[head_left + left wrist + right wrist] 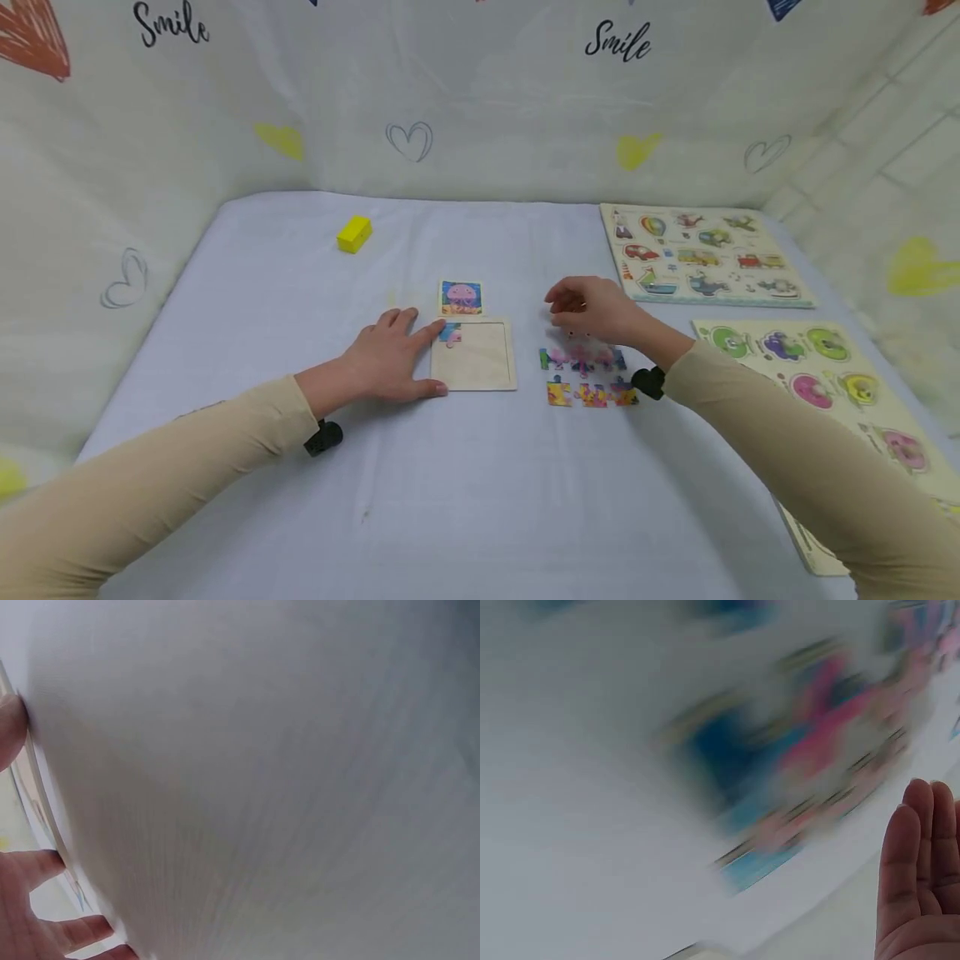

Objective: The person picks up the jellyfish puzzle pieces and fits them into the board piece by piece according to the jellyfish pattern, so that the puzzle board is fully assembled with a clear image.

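Observation:
A wooden puzzle tray [480,362] lies mid-table, with one blue and pink jigsaw piece [452,334] in its far left corner. My left hand [390,354] rests spread at the tray's left side, index finger by that piece and thumb at the near left corner. In the left wrist view, the left fingers [79,934] touch a pale edge. My right hand [596,308] hovers with loosely bent fingers above loose jigsaw pieces [594,395]. The right wrist view shows its fingers [930,847] holding nothing visible; the pieces [817,742] there are blurred. Some pieces are hidden under this hand.
A small jellyfish picture [461,297] lies just beyond the tray. Farther back on the left sits a yellow block [354,234]. On the right lie a vehicle puzzle board [705,254] and a fruit puzzle board [840,375], partly covered by the right sleeve.

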